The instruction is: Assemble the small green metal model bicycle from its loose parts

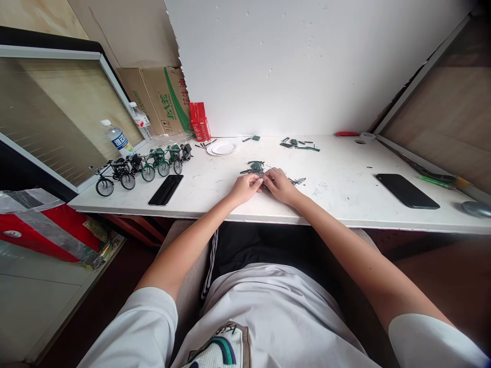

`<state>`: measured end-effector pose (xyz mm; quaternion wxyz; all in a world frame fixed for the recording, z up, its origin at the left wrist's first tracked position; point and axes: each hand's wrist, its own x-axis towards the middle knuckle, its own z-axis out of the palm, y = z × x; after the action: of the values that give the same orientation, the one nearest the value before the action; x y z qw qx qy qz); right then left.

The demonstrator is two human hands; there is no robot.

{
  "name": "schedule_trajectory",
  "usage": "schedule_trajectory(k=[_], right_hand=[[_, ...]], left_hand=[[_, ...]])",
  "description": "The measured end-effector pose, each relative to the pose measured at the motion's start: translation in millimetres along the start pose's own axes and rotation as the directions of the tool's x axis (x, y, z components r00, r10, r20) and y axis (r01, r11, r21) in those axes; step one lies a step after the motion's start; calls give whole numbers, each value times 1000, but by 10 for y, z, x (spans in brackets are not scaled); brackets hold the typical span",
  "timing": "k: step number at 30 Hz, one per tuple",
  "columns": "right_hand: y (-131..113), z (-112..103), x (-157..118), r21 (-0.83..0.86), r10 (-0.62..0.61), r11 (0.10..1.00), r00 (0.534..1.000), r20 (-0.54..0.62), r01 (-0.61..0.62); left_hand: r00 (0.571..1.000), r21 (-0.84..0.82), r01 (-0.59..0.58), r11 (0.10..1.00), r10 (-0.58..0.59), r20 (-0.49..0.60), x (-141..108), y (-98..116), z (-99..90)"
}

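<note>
Near the middle of the white table, my left hand (246,188) and my right hand (280,186) meet at the fingertips. Both are pinched on a small dark part of a model bicycle, mostly hidden by the fingers. Just beyond them lies a green and black model piece (256,165), close to the fingertips. Small dark parts (297,181) lie beside my right hand. Farther back are loose green and black parts (299,144) and a small green piece (255,138).
At the left stand several model bicycles (128,180), bottles (117,138) and a phone (166,189). White plates (222,147) and a red box (200,122) are at the back. Another phone (407,191) lies right, near a grey mouse-like object (476,208).
</note>
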<state>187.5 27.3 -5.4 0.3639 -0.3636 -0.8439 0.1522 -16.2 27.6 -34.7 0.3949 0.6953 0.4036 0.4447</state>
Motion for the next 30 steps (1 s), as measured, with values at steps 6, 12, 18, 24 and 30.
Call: schedule_trajectory(k=[6,12,18,24,30], right_hand=[[17,11,6,5,-9,1000,1000,-5,9],[33,19,12,1,-6,1000,1000,-3,6],[1,7,9,3,2,1000,1000,-3,-2],[7,9,4,-2,6,1000,1000,-1,-6],[5,10,6,-6,6,1000,1000,0,-6]], left_hand=[[1000,9,3,1000,-3,0,-3,13,-2],[1000,27,2,1000,-2,3,-14,45,-4],[1000,24,11,1000,-11,-4,-17,59,-6],[1000,13,7,1000,-7,-4,-11,34,-2],[1000,15,-4,1000,4,4,-24,70,-4]])
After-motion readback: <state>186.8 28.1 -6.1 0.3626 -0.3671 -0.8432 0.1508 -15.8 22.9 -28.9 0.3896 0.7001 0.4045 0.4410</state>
